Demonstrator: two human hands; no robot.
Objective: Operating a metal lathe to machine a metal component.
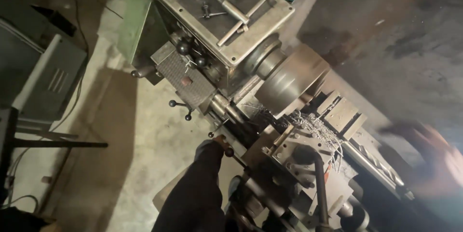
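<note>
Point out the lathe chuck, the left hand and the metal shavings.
lathe chuck [292,78], head view, on its rounded side.
left hand [220,141], head view, on the knuckles.
metal shavings [313,125], head view, middle of the pile.

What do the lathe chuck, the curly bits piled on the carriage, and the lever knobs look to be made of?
Chuck: bare steel by its dull grey sheen. Curly bits: bright metal shavings, shiny and coiled. Lever knobs: glossy black, probably plastic, possibly painted metal. The left hand reaches for a small lever.
</note>
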